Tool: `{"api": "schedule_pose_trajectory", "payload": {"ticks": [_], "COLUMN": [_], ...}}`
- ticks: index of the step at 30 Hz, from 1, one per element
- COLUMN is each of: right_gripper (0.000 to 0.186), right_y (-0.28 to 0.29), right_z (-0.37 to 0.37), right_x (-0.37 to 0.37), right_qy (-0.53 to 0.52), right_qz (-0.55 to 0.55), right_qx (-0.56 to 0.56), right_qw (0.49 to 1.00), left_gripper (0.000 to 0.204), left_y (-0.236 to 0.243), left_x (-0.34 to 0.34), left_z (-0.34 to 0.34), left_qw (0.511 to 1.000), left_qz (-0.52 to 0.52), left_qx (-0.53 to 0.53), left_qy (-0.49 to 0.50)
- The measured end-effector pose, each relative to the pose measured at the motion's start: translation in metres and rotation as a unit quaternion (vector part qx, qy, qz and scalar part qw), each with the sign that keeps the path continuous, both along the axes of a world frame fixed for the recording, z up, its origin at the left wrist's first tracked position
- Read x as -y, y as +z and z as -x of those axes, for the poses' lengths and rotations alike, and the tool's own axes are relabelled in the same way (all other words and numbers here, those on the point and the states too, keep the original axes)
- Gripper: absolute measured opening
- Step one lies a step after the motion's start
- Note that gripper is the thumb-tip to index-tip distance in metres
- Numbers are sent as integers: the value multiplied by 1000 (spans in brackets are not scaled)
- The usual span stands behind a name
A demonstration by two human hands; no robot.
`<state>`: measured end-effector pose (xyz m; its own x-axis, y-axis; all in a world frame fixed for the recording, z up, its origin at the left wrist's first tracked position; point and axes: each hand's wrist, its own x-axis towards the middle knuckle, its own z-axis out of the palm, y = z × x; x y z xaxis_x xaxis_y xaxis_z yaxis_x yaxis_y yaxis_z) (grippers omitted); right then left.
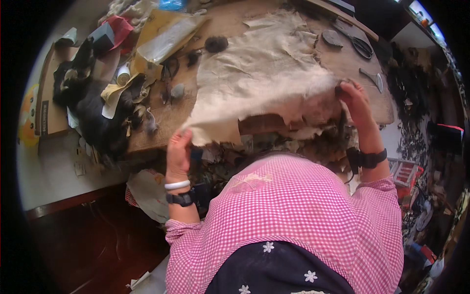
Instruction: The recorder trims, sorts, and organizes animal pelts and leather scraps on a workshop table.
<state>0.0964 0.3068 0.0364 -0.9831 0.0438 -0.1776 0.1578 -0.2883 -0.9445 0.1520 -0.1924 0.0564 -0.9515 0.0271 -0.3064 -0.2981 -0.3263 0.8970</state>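
A large cream-coloured animal hide [254,68] is spread over the wooden table, its bare skin side up, with a ragged near edge hanging past the table's front. My left hand [179,149] pinches its near left corner at the table edge. At the near right, my right hand [356,100] grips the hide's other corner, where a little dark fur shows by the fingers. Between my hands the near edge is held up, slightly blurred.
On the right lie scissors [360,46], a curved-blade knife [373,78] and a grey stone-like piece [332,39]. Dark furs [98,108] heap up at the left, near a white roll [123,74] and a yellow envelope [164,32]. A dark fur tuft [216,44] sits by the hide.
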Motion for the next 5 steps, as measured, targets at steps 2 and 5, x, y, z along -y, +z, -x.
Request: {"api": "schedule_pose_trajectory", "payload": {"ticks": [2, 5], "right_gripper": [17, 13], "right_y": [8, 48], "right_z": [15, 27], "right_x": [-8, -7], "right_qy": [5, -22], "right_qz": [66, 114], "right_qx": [-53, -163], "right_qw": [996, 980], "left_gripper": [23, 27], "left_y": [34, 62], "left_x": [-9, -19], "left_z": [8, 6], "left_qw": [999, 979], "left_qz": [-18, -91], "left_qx": [-21, -182], "left_qy": [16, 9]}}
